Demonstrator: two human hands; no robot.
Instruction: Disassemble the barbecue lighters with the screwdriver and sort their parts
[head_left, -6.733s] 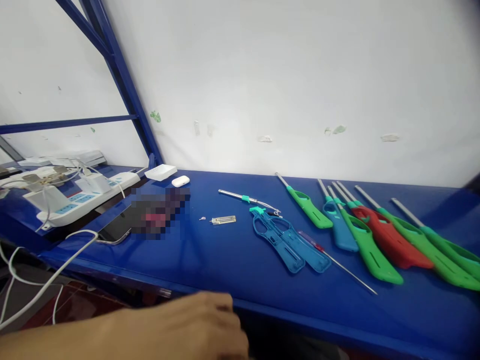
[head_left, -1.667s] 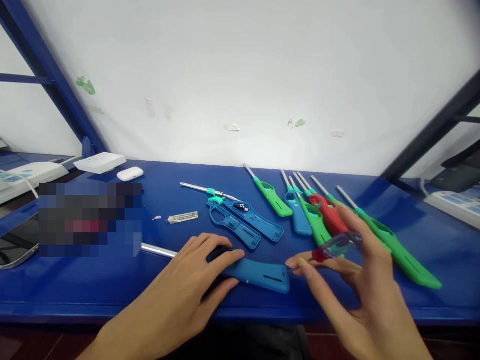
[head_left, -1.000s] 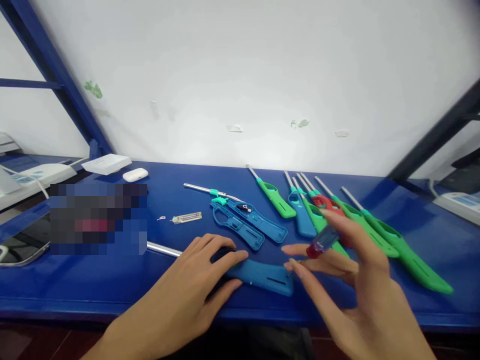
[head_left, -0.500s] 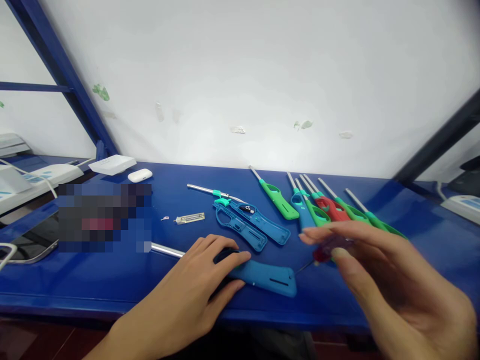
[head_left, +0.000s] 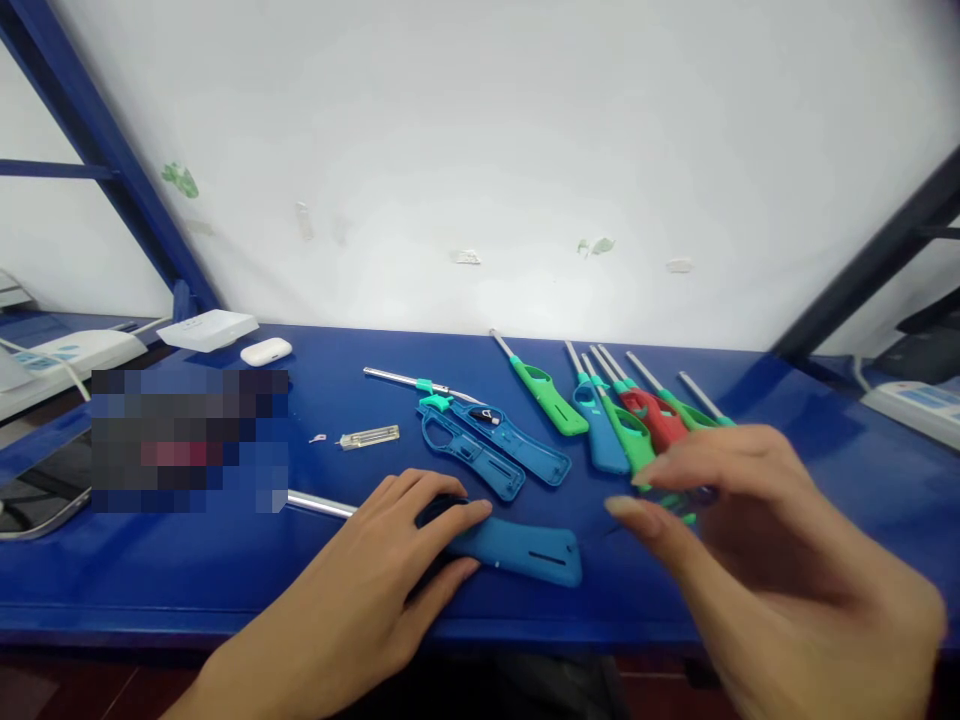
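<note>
My left hand (head_left: 375, 575) is closed round a blue utility lighter (head_left: 536, 552), holding it on the table near the front edge; its metal tube points left and its handle end lies to the right. My right hand (head_left: 795, 590) is raised to the right of that handle, holding a small screwdriver (head_left: 703, 495) mostly hidden behind the fingers. Its thin tip shows by the thumb, apart from the lighter. Behind the left hand lie two opened blue casing halves (head_left: 529, 448) with a metal tube, a clear fuel tank (head_left: 371, 437) and a tiny white part (head_left: 318, 438).
Several closed lighters, among them a green one (head_left: 551, 400) and a red one (head_left: 660, 415), lie at the back right. A white earbud case (head_left: 266, 351), a white box (head_left: 208, 330) and a phone (head_left: 45, 490) are on the left. A white wall (head_left: 465, 150) stands behind.
The screwdriver tip has moved away from the lighter's handle end, and my right fingers have shifted on the tool, hiding its red handle. My left hand keeps hold. The view has turned slightly right.
</note>
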